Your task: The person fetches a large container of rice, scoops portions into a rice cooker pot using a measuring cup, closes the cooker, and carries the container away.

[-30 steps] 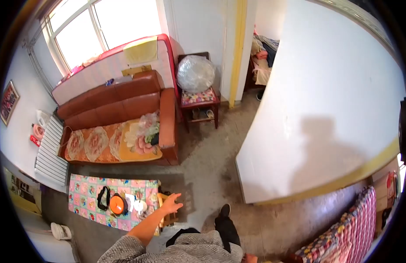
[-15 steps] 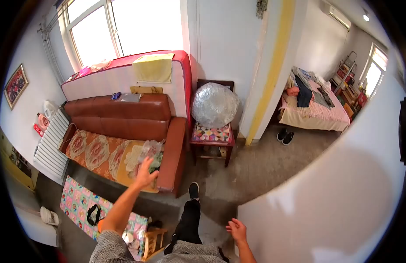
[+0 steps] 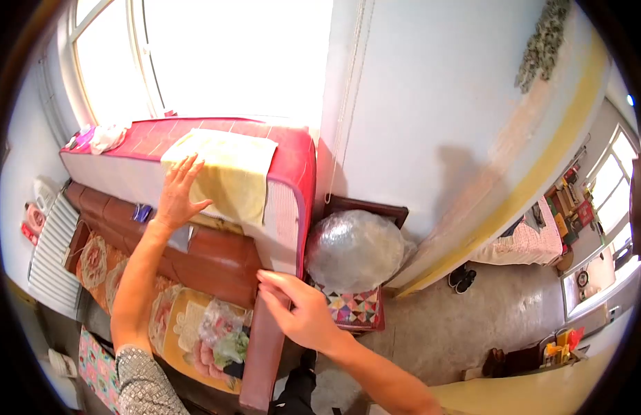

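My left hand (image 3: 179,197) is raised with its fingers spread and holds nothing. Its fingertips overlap the left edge of a yellow towel (image 3: 241,183); whether they touch it I cannot tell. The towel drapes over the top edge of a red and white mattress (image 3: 286,214) standing on its side behind the brown sofa (image 3: 224,259). My right hand (image 3: 300,311) hovers in front of the sofa's right armrest, its thumb and fingers slightly apart and nothing visible between them.
A plastic-wrapped round bundle (image 3: 355,249) sits on a chair with a patterned seat (image 3: 351,308). Clear plastic and green items (image 3: 227,346) lie on the sofa seat. A radiator (image 3: 54,259) is at left. Black shoes (image 3: 462,279) stand near the doorway.
I have come closer to the sofa and mattress. My left hand has risen from above the sofa seat to the towel, and my right hand has come up and leftward from my side.
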Tool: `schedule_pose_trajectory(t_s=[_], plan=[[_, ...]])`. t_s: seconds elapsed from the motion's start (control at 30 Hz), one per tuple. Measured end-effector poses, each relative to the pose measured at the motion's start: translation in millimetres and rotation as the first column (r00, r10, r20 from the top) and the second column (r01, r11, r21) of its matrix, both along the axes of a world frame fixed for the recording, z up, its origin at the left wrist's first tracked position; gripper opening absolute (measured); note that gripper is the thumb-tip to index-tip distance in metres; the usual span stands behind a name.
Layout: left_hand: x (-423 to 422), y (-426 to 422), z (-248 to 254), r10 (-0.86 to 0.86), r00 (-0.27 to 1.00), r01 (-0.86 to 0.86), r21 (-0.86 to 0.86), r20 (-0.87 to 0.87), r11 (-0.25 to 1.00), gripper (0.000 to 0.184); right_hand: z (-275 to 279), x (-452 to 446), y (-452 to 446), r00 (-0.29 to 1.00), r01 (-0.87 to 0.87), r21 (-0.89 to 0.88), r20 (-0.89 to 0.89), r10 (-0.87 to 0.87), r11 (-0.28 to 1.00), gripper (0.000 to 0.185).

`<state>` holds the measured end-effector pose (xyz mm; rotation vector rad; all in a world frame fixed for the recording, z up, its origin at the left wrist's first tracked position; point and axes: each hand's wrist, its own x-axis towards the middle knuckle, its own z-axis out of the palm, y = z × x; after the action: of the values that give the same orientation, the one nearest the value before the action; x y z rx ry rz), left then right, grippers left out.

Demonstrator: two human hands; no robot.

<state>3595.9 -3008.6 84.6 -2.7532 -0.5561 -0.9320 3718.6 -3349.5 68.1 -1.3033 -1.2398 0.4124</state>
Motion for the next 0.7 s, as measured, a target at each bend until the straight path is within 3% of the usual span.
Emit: schedule_pose_trajectory(t_s=[0.07,0.13,0.2,0.23,0.27,0.3,0.4,0.5,0.57,0.63,0.67,0.7], plan=[[13.2,36.7,18.5,-0.06,0.995,0.052,-0.089,-0.081,0.995,0.087,35.0,13.7,77.0,0.992,-0.012,0.138,0.123,-0.005,0.99,0.036],[17.2,71.3,12.6,-0.115,0.984,0.098,-0.125,-0.135,0.987,0.077,56.8,22.4,153.5,0.929,-0.017,0.319,0.354,-0.103,0.948,0.038],[22.3,111.1,-15.2,-0.145,0.987,0.154,0.169,-0.069,0.973,0.071,60.3,41.6,227.6,0.808,-0.057,0.134,0.588,-0.033,0.989,0.041],[28.3,107.4,-20.3,-0.122,0.991,0.123,-0.029,0.046,0.992,0.069,48.3,55.4,257.9,0.713,0.017,-0.058,0.7,0.029,0.998,0.041],[29.6,91.5,-4.0,-0.111,0.993,0.115,-0.113,0.042,0.987,0.07,28.5,69.0,282.9,0.63,0.109,-0.25,0.766,0.128,0.962,0.042],[26.8,99.7,-5.2,-0.086,0.996,0.086,-0.136,0.002,0.987,0.072,3.7,75.8,301.2,0.582,0.165,-0.132,0.813,0.012,0.977,0.042],[23.6,131.7,-13.6,-0.103,0.995,0.101,-0.165,-0.004,0.981,0.08,-33.5,87.0,320.5,0.551,0.188,0.024,0.825,-0.125,0.982,0.042],[14.2,162.6,-26.3,-0.094,0.993,0.078,-0.198,-0.073,0.977,0.094,-32.8,97.2,308.1,0.532,0.273,-0.005,0.834,-0.146,0.962,0.042],[7.1,179.3,-32.2,-0.073,0.988,0.041,-0.228,-0.135,0.973,0.1,-31.7,111.2,295.5,0.506,0.167,-0.026,0.86,-0.063,0.986,0.041],[1.7,191.5,-33.8,-0.014,0.976,-0.045,-0.262,-0.216,0.964,0.104,-41.7,114.8,295.7,0.48,0.204,-0.007,0.872,-0.093,0.979,0.041],[2.0,199.4,-35.6,-0.096,0.984,0.077,-0.128,-0.152,0.989,0.088,-47.0,116.2,296.3,0.458,0.218,0.009,0.882,-0.111,0.976,0.041],[20.1,167.5,-0.5,-0.193,0.963,0.154,-0.205,-0.19,0.967,0.076,-49.1,118.6,294.1,0.527,0.159,0.038,0.842,-0.117,0.987,0.043]])
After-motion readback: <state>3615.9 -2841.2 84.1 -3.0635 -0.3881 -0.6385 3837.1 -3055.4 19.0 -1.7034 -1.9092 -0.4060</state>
